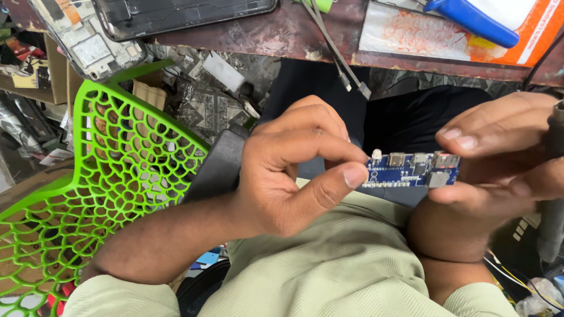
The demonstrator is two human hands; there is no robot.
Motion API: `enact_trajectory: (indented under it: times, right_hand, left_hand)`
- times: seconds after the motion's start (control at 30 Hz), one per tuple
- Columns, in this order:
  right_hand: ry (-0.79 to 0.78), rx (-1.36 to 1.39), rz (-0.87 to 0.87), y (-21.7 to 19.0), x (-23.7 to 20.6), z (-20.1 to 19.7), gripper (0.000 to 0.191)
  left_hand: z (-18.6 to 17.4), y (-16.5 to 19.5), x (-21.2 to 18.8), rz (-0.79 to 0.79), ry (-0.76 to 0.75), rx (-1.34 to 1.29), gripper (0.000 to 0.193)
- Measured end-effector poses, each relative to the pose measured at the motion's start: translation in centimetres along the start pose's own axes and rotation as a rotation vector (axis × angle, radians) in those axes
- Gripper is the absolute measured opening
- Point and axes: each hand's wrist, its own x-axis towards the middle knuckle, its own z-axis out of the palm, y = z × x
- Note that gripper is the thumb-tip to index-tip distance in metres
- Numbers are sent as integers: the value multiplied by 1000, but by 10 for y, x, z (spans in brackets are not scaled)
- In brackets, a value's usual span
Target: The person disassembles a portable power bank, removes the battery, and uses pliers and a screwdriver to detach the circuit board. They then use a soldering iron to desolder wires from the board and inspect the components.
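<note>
Head view: I see a small blue circuit board (411,170) held level at about 3 o'clock from the frame's centre, above the person's lap and pale green shirt (329,264). My left hand (288,170) sits just left of centre, its thumb and forefinger closed to a pinch on the board's left end, the other fingers curled in. My right hand (499,158), at 3 o'clock near the frame edge, grips the board's right end between thumb below and fingers above, over the row of metal ports; a dark tool handle (555,176) stands against that same hand, though I cannot tell how firmly it is held. At 9 o'clock a green lattice chair (111,170) fills the left side; at 12 o'clock a worn table edge (282,32) carries an opened phone (88,38), tweezers (338,50) and a blue-handled tool (470,20). As I judge it, the pinch is slight, so the board could slip to the lap or floor, and pressure on the ports might stress their solder joints.
</note>
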Motion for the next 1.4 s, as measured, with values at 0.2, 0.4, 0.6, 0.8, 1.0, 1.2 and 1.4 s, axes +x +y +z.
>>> enact_trajectory:
  times: [0.2, 0.4, 0.6, 0.8, 1.0, 1.2, 1.4]
  right_hand:
    - [-54, 83, -84, 17, 2, -5, 62]
    - [-179, 90, -236, 28, 18, -18, 60]
    - [-334, 148, -219, 24, 34, -28, 57]
    - [-267, 83, -134, 16, 25, -26, 60]
    - [-292, 114, -159, 22, 27, -27, 60]
    - [-304, 75, -157, 19, 21, -28, 59]
    - [-439, 118, -211, 16, 41, -24, 56]
  left_hand:
    - [-3, -1, 4, 30, -29, -58, 14]
    - [-2, -5, 7, 20, -19, -34, 12]
    - [2, -11, 8, -7, -24, -83, 11]
    - [3, -18, 6, -99, -31, -216, 9]
    - [4, -22, 3, -61, -44, -219, 11]
    - [4, -18, 4, -48, -46, -197, 10]
    - [3, -16, 2, -21, -43, -185, 11]
